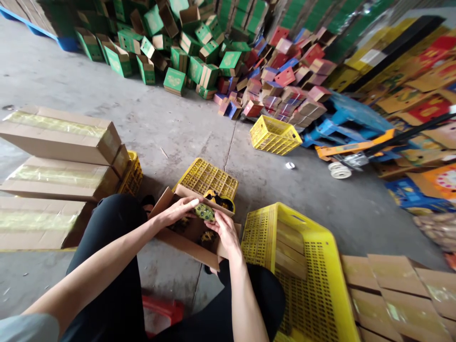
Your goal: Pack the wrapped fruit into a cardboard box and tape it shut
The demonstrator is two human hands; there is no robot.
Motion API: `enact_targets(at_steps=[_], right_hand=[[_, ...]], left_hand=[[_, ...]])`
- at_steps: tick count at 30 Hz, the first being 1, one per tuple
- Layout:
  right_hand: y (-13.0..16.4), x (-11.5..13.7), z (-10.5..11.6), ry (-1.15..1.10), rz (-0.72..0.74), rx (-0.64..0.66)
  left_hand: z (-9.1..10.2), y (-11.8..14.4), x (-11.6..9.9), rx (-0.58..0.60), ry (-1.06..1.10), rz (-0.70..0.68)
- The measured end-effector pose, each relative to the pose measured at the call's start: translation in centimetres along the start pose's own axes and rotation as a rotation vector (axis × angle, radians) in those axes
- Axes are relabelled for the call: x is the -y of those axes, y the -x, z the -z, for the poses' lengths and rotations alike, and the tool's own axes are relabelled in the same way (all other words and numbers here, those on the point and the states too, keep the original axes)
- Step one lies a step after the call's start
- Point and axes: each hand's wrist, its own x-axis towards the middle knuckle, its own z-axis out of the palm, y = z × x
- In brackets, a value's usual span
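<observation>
Between my two hands is a small oval thing (204, 212), green-yellow with dark spots; its kind is unclear. My left hand (178, 210) has its fingers closed on the left end. At the other end, the fingers of my right hand (225, 229) pinch it. Both hands are above an open cardboard box (194, 247) between my knees. Inside it lie a few dark and yellow patterned things (208, 237), partly hidden by my hands. Just behind the box's far edge, a yellow-and-black object (228, 203) rests by an upturned yellow crate (210, 176).
Taped cartons (53, 175) are stacked at my left. To my right stands a large yellow basket (320, 247) with flat cardboard inside, then more cartons (399, 294). Farther off are a yellow crate (274, 135), a pallet jack (356, 152) and heaped green boxes (174, 80).
</observation>
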Motion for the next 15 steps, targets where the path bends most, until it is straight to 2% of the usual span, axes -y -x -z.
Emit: enact_targets(at_steps=[3,7,15], right_hand=[[0.0,0.0,0.1,-0.016,0.005,-0.022],[0.1,0.3,0.2,-0.014,-0.028,-0.038],[0.4,0.9,0.0,-0.076,-0.032,0.042]], left_hand=[[-0.2,-0.1,0.2,0.038,0.007,-0.052],[0.0,-0.5,1.0,-0.008,-0.014,-0.055],[0.5,-0.6,1.6,-0.062,0.003,-0.044]])
